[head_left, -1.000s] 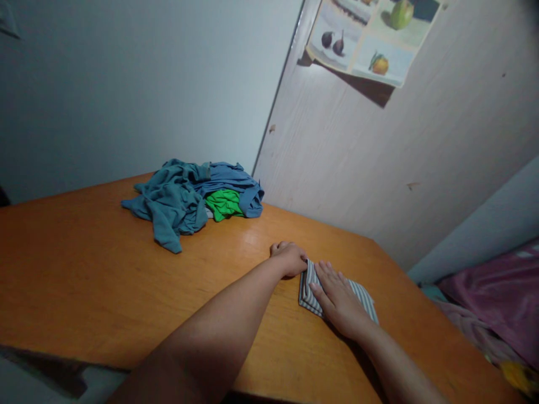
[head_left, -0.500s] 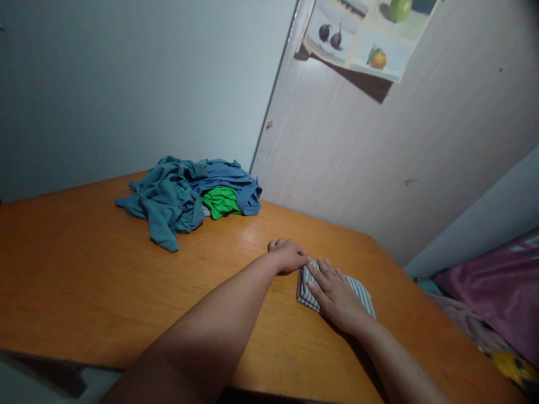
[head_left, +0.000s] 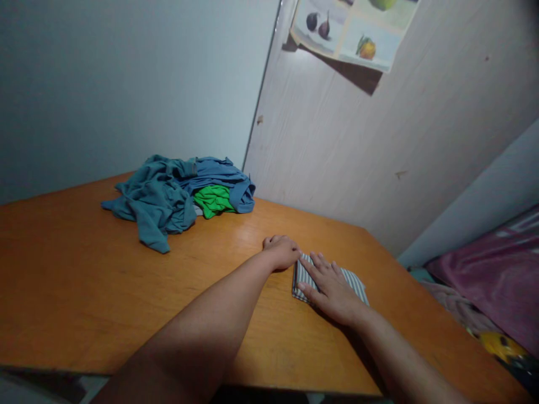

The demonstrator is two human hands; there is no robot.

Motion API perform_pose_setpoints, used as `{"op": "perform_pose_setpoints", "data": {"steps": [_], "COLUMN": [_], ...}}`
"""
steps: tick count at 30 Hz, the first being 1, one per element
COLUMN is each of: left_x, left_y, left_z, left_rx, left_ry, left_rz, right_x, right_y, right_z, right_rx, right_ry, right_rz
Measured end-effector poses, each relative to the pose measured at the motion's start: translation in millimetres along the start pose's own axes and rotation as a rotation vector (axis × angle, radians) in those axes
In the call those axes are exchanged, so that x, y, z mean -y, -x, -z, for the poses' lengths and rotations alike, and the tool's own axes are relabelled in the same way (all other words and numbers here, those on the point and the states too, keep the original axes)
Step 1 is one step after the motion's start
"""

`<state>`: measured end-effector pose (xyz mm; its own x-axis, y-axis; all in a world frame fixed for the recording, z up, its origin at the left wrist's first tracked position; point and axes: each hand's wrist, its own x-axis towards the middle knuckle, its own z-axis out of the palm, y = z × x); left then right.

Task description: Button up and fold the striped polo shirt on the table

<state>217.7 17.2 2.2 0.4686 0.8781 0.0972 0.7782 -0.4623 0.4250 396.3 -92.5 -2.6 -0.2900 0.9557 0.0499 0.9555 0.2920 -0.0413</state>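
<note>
A grey-and-white striped cloth (head_left: 354, 281), folded into a flat packet, lies on the wooden table. My left hand (head_left: 282, 252) is at its far left corner, fingers curled and the thumb and forefinger pinched on the edge. Flat on top of the packet rests my right hand (head_left: 330, 286), with its fingers stretched out and spread. That palm hides the middle of the cloth. The fingertips of both hands are close together at the corner.
Crumpled clothes lie at the back left of the table (head_left: 63, 280): a teal garment (head_left: 160, 196), a blue one (head_left: 214, 171) and a bright green one (head_left: 213, 200). Walls stand behind, with a fruit picture (head_left: 341, 33). Pink fabric (head_left: 484, 269) is beyond the right edge.
The view has shifted slightly, moving everything a little to the left. My right hand still presses on the striped cloth, and my left stays at its corner.
</note>
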Motion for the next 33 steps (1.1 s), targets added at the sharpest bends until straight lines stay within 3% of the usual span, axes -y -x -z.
{"op": "perform_pose_setpoints", "data": {"steps": [9, 15, 19, 23, 28, 33], "left_x": [-0.2, -12.5, -34.1, -47.9, -48.1, -48.5], "left_y": [2.2, 2.9, 10.9, 26.3, 38.6, 40.3], "left_z": [-1.7, 8.1, 6.0, -8.3, -17.8, -17.9], "left_rx": [-0.056, -0.158, -0.197, -0.089, 0.093, 0.127], "left_ry": [-0.018, -0.002, 0.007, -0.051, -0.117, -0.125], "left_rz": [-0.011, -0.055, -0.246, -0.377, -0.324, -0.295], "right_x": [-3.3, -38.0, -59.0, -61.3, -54.7, -54.8], "right_y": [-2.2, 2.7, 11.2, 19.4, 25.6, 26.4], "right_z": [9.0, 20.2, 19.9, 10.7, -8.4, -17.4], "right_rx": [0.039, -0.201, -0.235, -0.162, -0.108, -0.149], "right_ry": [-0.161, -0.35, -0.273, -0.18, -0.142, -0.146], "right_rz": [-0.007, -0.181, -0.299, -0.332, -0.354, -0.352]}}
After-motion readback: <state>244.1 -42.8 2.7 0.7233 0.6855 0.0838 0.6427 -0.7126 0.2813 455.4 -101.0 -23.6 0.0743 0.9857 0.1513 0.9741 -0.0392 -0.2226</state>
